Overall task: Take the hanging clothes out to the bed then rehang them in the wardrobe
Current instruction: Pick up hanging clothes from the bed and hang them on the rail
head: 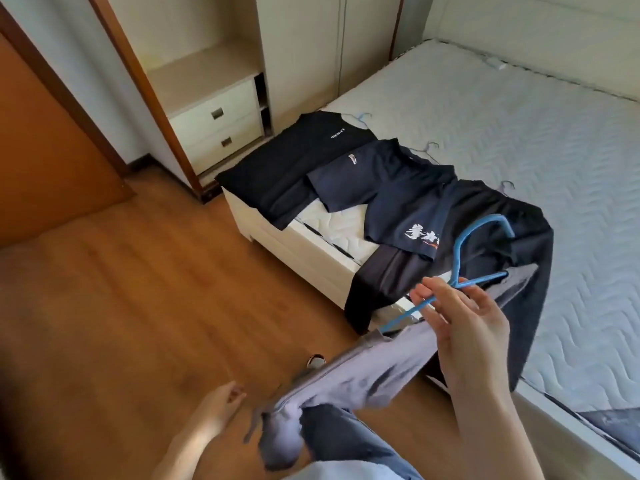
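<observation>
R hand [464,327] pinches blue hanger [456,254] w/ grey garment [363,372] on it. L hand [221,403] loosely curled, holds nothing. Dark clothes [294,161] lie on bed [519,133].

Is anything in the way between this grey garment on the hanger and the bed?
Nothing visible blocks it. The right hand holds the blue hanger with the grey garment at the near edge of the bed. A black garment already lies just beyond it; bare mattress shows past that.

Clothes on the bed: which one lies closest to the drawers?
The black T-shirt with small white lettering, at the bed's corner; the navy shirt and dark garment lie farther away.
</observation>
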